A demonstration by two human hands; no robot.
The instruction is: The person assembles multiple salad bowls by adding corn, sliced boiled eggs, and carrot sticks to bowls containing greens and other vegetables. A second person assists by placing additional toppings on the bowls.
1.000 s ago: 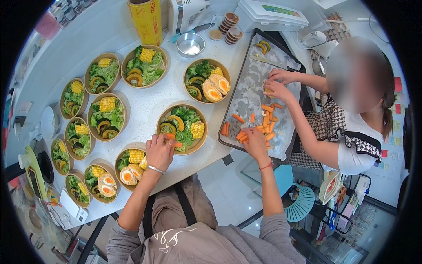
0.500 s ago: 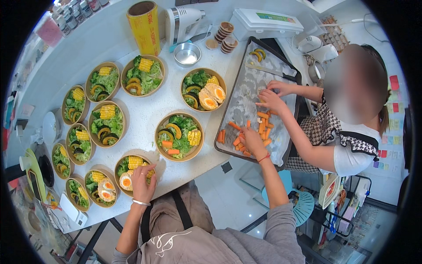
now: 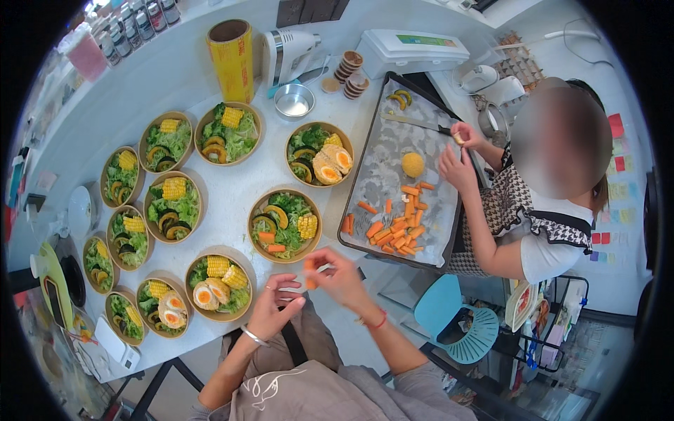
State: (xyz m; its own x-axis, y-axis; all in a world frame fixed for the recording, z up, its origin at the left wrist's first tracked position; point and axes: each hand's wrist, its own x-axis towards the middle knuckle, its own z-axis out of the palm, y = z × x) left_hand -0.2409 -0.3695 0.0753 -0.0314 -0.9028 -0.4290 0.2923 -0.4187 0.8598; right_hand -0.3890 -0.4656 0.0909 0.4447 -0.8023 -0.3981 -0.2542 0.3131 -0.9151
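Note:
My right hand (image 3: 340,280) pinches an orange carrot piece (image 3: 309,274) in front of the table's near edge. Beside it, to the left, is my left hand (image 3: 276,309), its fingers loosely bent and apart with nothing in them. Closest to my left hand stands a round salad bowl (image 3: 247,309) with corn, broccoli and halved crumbed eggs (image 3: 212,293). Just beyond my hands, another bowl (image 3: 256,249) contains greens, pumpkin slices, corn and two carrot pieces (image 3: 271,243). Many cut carrot sticks (image 3: 401,235) lie on the paper-lined baking tray (image 3: 344,240) to the right.
Several more salad bowls (image 3: 173,208) cover the left of the table. A yellow ball (image 3: 412,165) and a knife (image 3: 415,123) lie on the tray. Across it, a co-worker's hands (image 3: 460,160) hold a small piece. A metal bowl (image 3: 294,102) and yellow roll (image 3: 230,62) stand behind.
My right hand has come left from the tray with a carrot piece. My left hand has drawn back from the egg bowl. The co-worker's hands have lifted away, exposing the yellow ball.

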